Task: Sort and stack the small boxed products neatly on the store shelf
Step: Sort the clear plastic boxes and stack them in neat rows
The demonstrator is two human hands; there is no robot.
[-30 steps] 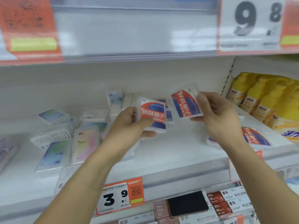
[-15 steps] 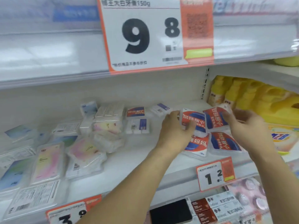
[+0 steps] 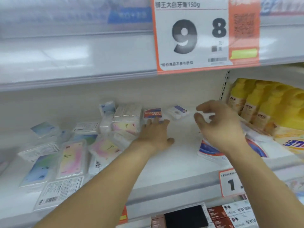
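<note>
— Where are the hands?
— The left hand [image 3: 154, 135] lies flat on the white shelf [image 3: 181, 162], fingers straight, tips touching a red-and-blue boxed product [image 3: 153, 113]. The right hand [image 3: 218, 127] hovers with fingers loosely spread, holding nothing.
— What crowds them?
— Pastel packs [image 3: 70, 162] on the left, yellow bottles [image 3: 256, 104] on the right (a red-and-blue stack [image 3: 209, 149] lies under the right wrist).

Landmark: price sign [image 3: 191, 35] on upper shelf edge. Below-left of it, flat packs [image 3: 70, 159] scattered on the shelf [image 3: 172, 168]. Directly under it, small box [image 3: 152, 113] at the back. Bottles [image 3: 256, 104] below-right.
</note>
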